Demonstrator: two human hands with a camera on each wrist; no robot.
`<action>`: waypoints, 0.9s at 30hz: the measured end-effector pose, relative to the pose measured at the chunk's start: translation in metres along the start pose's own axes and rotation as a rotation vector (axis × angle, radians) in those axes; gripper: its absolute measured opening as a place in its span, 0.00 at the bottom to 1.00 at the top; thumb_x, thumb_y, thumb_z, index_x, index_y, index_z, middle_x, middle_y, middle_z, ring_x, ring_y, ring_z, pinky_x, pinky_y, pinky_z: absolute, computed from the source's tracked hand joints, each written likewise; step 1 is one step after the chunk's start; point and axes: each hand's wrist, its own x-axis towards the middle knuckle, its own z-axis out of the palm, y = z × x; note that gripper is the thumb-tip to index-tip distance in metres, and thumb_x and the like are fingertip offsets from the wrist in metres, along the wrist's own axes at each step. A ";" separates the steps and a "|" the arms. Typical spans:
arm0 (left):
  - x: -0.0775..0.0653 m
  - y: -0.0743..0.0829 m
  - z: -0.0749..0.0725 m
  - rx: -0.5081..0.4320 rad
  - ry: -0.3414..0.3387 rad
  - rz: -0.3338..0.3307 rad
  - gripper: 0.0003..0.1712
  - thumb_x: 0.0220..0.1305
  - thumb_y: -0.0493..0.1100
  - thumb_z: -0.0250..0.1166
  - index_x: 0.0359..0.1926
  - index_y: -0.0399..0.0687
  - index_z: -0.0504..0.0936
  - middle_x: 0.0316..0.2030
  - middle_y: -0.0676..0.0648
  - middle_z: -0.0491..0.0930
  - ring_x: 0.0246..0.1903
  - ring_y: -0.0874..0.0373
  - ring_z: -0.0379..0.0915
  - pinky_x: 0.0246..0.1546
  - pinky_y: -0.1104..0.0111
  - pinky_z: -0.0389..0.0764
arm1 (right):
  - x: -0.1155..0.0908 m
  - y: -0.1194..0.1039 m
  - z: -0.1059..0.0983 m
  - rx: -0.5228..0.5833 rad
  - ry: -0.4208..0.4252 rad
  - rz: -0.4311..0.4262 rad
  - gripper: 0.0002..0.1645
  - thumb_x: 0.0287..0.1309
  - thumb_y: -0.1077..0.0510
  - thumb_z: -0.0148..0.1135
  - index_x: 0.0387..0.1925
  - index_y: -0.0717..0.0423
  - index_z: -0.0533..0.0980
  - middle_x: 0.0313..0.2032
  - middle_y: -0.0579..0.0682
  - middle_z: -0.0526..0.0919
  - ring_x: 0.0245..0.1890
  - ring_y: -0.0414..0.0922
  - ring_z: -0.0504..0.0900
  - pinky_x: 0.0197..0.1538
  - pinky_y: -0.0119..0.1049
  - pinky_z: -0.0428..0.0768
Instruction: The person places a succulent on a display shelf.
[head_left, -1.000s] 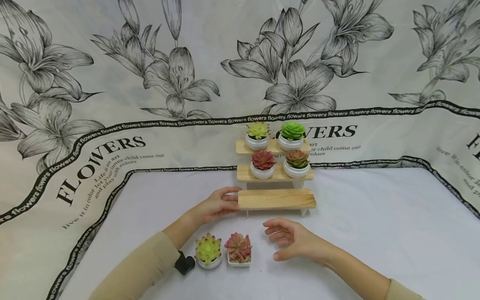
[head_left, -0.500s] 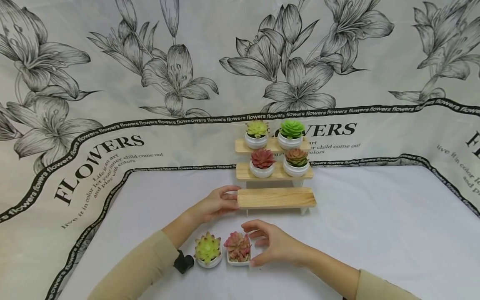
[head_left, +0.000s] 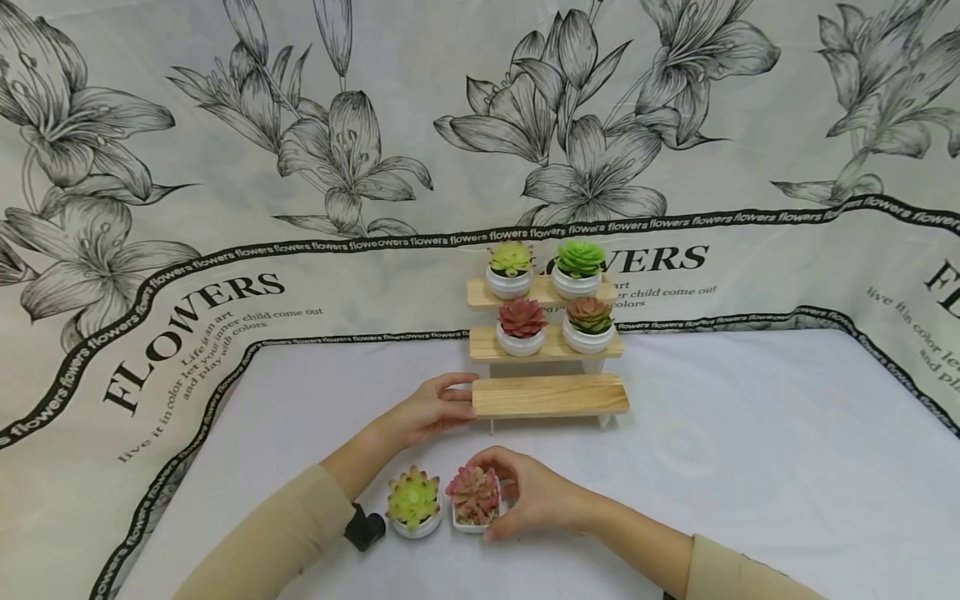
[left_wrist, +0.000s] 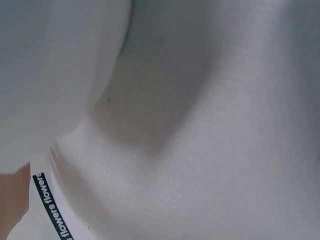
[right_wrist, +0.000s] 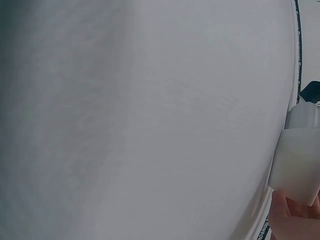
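Observation:
My right hand [head_left: 536, 497] reaches round the right side of a pink succulent in a square white pot [head_left: 474, 498], its fingers behind and thumb in front. In the right wrist view a white pot [right_wrist: 296, 162] touches the fingertips [right_wrist: 292, 220]. My left hand [head_left: 431, 411] holds the left end of the lowest shelf of a wooden tiered plant stand [head_left: 551, 396]; some fingertips are hidden there. A yellow-green succulent in a round white pot [head_left: 413, 502] stands just left of the pink one. The left wrist view shows a blurred white surface close up.
On the top tier stand a yellow-green succulent [head_left: 511, 268] and a bright green succulent [head_left: 579, 268]. The middle tier bears a red succulent [head_left: 522, 326] and a reddish-green succulent [head_left: 589, 324]. A flower-printed cloth [head_left: 375, 292] hangs behind the white table [head_left: 720, 433].
My right hand has moved left from beside the stand's front to the pink succulent, and its fingers have closed round the pot. The left hand stays at the shelf's end.

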 end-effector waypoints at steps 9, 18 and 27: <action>-0.001 0.000 -0.001 0.010 0.013 0.003 0.35 0.58 0.26 0.59 0.67 0.37 0.60 0.53 0.36 0.72 0.43 0.56 0.75 0.47 0.66 0.78 | 0.002 -0.004 0.005 -0.166 0.031 0.009 0.35 0.35 0.62 0.76 0.49 0.54 0.71 0.42 0.43 0.78 0.43 0.40 0.74 0.43 0.31 0.74; -0.001 0.000 0.001 0.004 0.017 0.004 0.35 0.58 0.26 0.58 0.67 0.37 0.60 0.51 0.37 0.73 0.41 0.57 0.75 0.47 0.66 0.79 | 0.001 -0.003 0.003 -0.144 0.011 0.021 0.33 0.36 0.64 0.76 0.48 0.54 0.72 0.41 0.43 0.78 0.41 0.40 0.75 0.44 0.30 0.74; -0.001 -0.001 0.000 -0.018 0.000 0.008 0.35 0.58 0.25 0.57 0.67 0.36 0.58 0.51 0.36 0.72 0.41 0.57 0.75 0.46 0.67 0.79 | 0.000 -0.002 0.000 -0.071 -0.025 0.026 0.34 0.37 0.66 0.75 0.49 0.55 0.70 0.44 0.46 0.78 0.45 0.42 0.74 0.48 0.31 0.72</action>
